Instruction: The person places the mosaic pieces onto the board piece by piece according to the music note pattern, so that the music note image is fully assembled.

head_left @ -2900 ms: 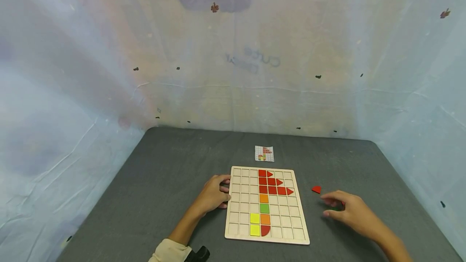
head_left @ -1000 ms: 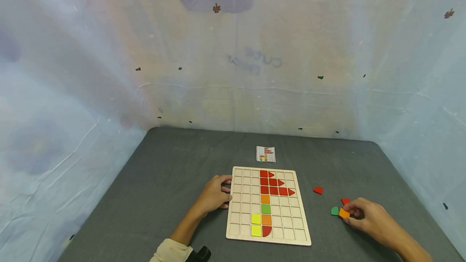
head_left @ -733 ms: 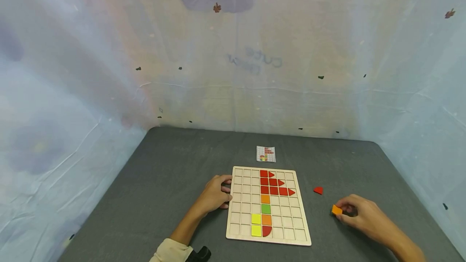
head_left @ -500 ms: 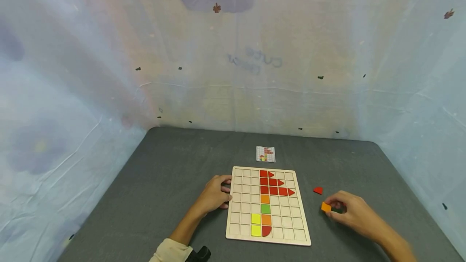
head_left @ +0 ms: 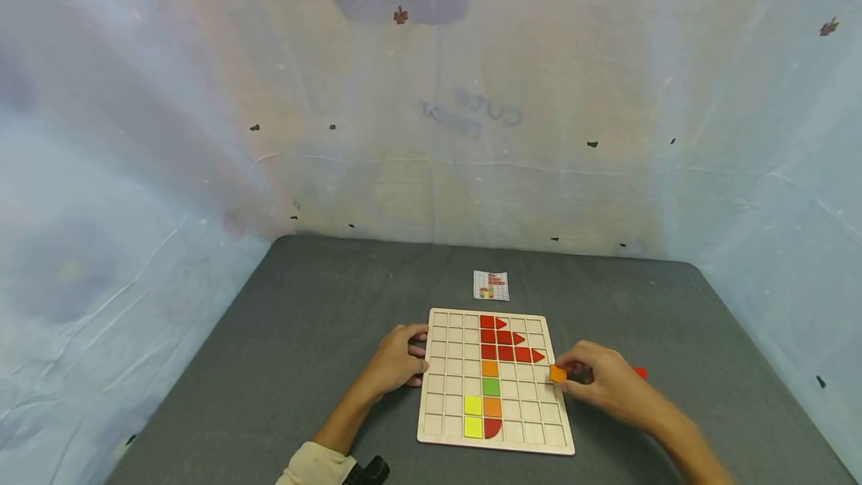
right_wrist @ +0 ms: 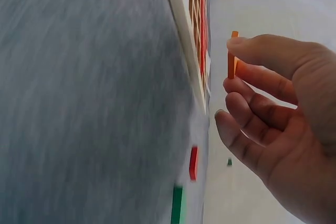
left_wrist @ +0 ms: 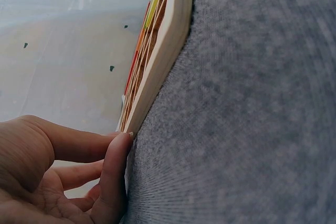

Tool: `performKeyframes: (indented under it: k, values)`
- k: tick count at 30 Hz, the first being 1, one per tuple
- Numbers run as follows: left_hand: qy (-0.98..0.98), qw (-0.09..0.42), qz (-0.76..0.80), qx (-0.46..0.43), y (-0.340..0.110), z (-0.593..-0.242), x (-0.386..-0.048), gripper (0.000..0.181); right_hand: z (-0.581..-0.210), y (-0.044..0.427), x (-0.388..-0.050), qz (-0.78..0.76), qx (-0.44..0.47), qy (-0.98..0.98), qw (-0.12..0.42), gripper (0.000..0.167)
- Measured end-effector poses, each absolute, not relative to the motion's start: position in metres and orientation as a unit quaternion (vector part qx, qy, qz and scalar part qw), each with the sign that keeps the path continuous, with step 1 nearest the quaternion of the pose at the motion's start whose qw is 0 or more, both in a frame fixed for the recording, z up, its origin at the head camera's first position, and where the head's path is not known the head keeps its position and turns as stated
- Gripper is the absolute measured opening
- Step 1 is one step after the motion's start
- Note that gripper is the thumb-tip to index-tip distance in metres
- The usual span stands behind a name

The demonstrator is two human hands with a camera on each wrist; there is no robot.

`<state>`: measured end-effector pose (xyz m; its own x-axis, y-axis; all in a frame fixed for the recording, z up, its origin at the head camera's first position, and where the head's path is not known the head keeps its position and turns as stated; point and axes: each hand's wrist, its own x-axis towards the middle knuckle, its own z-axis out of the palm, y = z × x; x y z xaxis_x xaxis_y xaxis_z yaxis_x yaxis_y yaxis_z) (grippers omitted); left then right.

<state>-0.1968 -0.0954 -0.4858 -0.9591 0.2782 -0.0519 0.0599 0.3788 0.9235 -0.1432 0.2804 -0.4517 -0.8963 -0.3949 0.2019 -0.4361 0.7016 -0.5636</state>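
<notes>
A wooden grid board (head_left: 451, 378) lies on the grey table, holding red, orange, green and yellow pieces. My left hand (head_left: 393, 358) rests against its left edge, thumb and fingertips touching the rim; the left wrist view shows these fingertips (left_wrist: 123, 137) at the board's side. Between thumb and index finger, my right hand (head_left: 609, 384) pinches an orange square tile (head_left: 557, 373) just above the board's right edge. In the right wrist view the orange tile (right_wrist: 232, 56) stands edge-on, and the other fingers are loosely bent.
A small pattern card (head_left: 491, 285) lies behind the board. A red piece (head_left: 640, 373) shows beyond my right hand. In the right wrist view, a red piece (right_wrist: 193, 162) and a green piece (right_wrist: 177, 204) lie on the table. A patterned sheet hangs behind the table.
My right hand has picked up the orange tile from among the loose pieces and carried it left to the board's right edge. The left hand has stayed at the board.
</notes>
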Motion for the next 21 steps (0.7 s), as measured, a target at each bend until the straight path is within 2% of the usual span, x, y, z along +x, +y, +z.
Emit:
performKeyframes:
  k: [12,21]
  values:
    - [0.822,0.100,0.550,0.103,-0.096,-0.486,-0.196,0.066,-0.451,0.238,-0.151,0.331,0.242,-0.912,-0.023,0.019]
    - [0.824,0.098,0.548,0.104,-0.095,-0.486,-0.196,0.066,-0.455,0.210,-0.156,0.300,0.265,-0.916,-0.022,0.020]
